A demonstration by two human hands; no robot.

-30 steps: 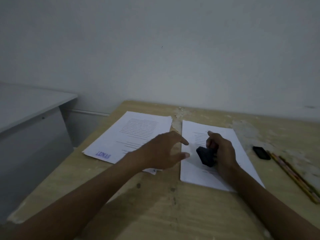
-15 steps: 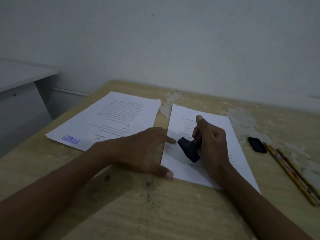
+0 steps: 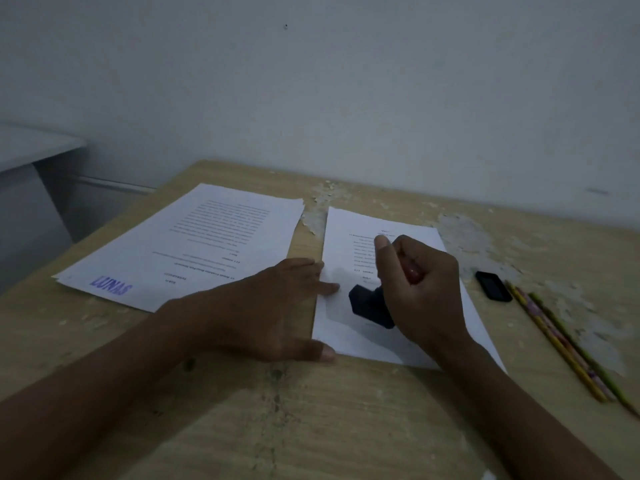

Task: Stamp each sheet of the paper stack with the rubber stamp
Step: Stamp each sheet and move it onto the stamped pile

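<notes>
The right hand (image 3: pixel 420 289) gripped the rubber stamp (image 3: pixel 370 304), its fingers curled round the handle and the thumb stretched upward. The dark stamp block sat tilted just above or on the lower half of the sheet (image 3: pixel 349 237) beneath it; whether it touched the paper could not be told. The left hand (image 3: pixel 277 306) lay flat with straight, spread fingers, its fingertips (image 3: pixel 330 287) pressing the left edge of that sheet while the palm rested on the bare wood of the table (image 3: pixel 311 427).

That sheet lay near the middle of the surface, its printed text running toward the far edge. Just left of it, with a narrow strip of wood between, lay a second pile of paper (image 3: pixel 194 244) reaching toward the far left corner, its top sheet carrying a blue "LUNAS" mark (image 3: pixel 110 285) at its near left corner.

Toward the right edge, a small black object (image 3: pixel 493 285) sat near the right side of the sheet under the stamp. Beyond it several pencils (image 3: pixel 568 344) lay side by side, running toward the near right edge. Pale patches of worn finish marked the wood along the far edge.
</notes>
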